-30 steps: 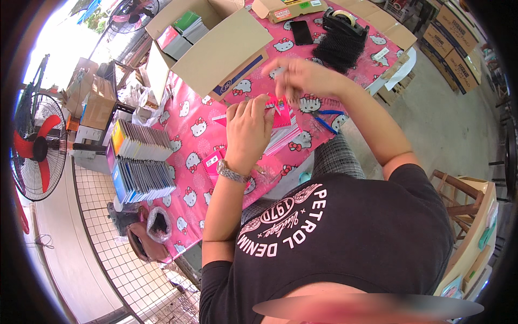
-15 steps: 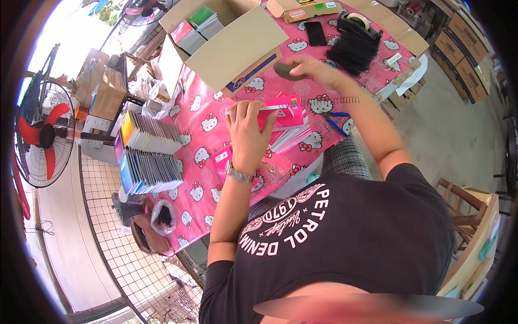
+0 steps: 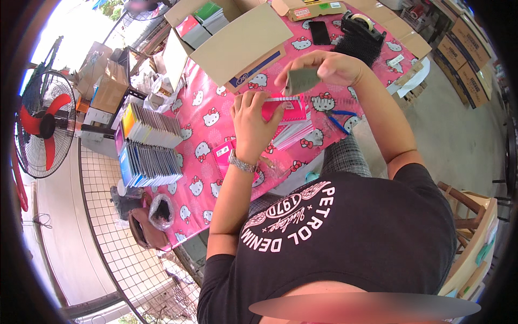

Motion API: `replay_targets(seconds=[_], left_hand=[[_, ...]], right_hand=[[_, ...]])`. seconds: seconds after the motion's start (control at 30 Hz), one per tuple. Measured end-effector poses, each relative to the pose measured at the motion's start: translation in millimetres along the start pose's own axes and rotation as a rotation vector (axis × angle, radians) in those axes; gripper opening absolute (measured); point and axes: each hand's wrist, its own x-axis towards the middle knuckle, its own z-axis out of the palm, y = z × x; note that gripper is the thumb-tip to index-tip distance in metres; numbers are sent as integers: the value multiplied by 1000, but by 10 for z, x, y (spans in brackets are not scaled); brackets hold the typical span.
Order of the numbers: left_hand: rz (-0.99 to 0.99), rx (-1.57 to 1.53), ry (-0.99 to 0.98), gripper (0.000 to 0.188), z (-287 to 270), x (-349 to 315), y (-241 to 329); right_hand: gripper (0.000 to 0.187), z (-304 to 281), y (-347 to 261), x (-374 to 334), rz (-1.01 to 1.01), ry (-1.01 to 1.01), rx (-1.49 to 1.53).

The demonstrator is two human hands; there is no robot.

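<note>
My left hand, a metal watch on its wrist, closes on the edge of a pink notebook. The notebook rests on a pile of others whose page edges show. From its upper edge a thin wire coil sticks out to the right, blurred. Just above this edge, my right hand grips a flat grey-green piece like a pad or stiff cloth. Blue-handled pliers lie right of the pile. Another pink notebook lies left of my left wrist.
An open carton with notebooks stands at the back. Two rows of coil-bound notebooks stand at the left. A phone, black wire coils and a tape dispenser lie far right. A red-bladed fan stands leftmost.
My right hand has come nearer the notebook's upper edge, turning the grey-green piece so that its flat side shows. My left hand keeps its hold on the notebook.
</note>
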Motion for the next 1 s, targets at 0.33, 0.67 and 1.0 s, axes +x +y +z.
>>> replay_targets(seconds=[0.33, 0.67, 1.0], left_hand=[[-16, -25, 8, 43, 15, 18, 23], [-39, -68, 6, 40, -5, -3, -1], [-106, -213, -6, 29, -194, 9, -291]], right_hand=[[46, -124, 60, 110, 145, 82, -640], [44, -32, 46, 261, 72, -19, -379], [45, -132, 165, 588, 169, 20, -446]])
